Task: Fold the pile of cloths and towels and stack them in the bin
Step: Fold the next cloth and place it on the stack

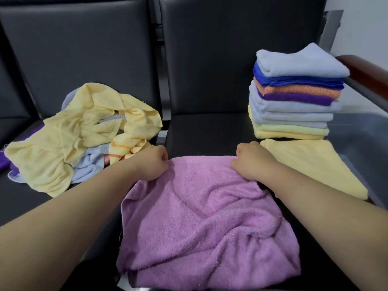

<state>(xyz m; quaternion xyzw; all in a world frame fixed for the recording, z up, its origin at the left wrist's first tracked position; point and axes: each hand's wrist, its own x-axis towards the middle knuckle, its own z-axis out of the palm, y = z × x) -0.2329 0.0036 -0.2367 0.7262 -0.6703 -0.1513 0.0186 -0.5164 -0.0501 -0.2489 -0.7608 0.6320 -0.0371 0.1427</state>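
Observation:
A pink towel (199, 223) lies wrinkled on the black seat in front of me. My left hand (154, 162) grips its far left corner and my right hand (251, 161) grips its far right corner, both with curled fingers. An unfolded pile of yellow, pale blue and orange-striped cloths (84, 135) sits on the seat to the left. A stack of folded towels (294, 95) in yellow, pale blue, purple, orange and blue stands at the right. A folded yellow cloth (315, 164) lies just in front of that stack.
Black padded seat backs (210, 49) rise behind everything. A gap with a metal frame (162, 139) divides the two seats. A wooden armrest (367, 70) and a grey bin wall (369, 139) are at the right edge. A purple cloth (5, 162) pokes out at far left.

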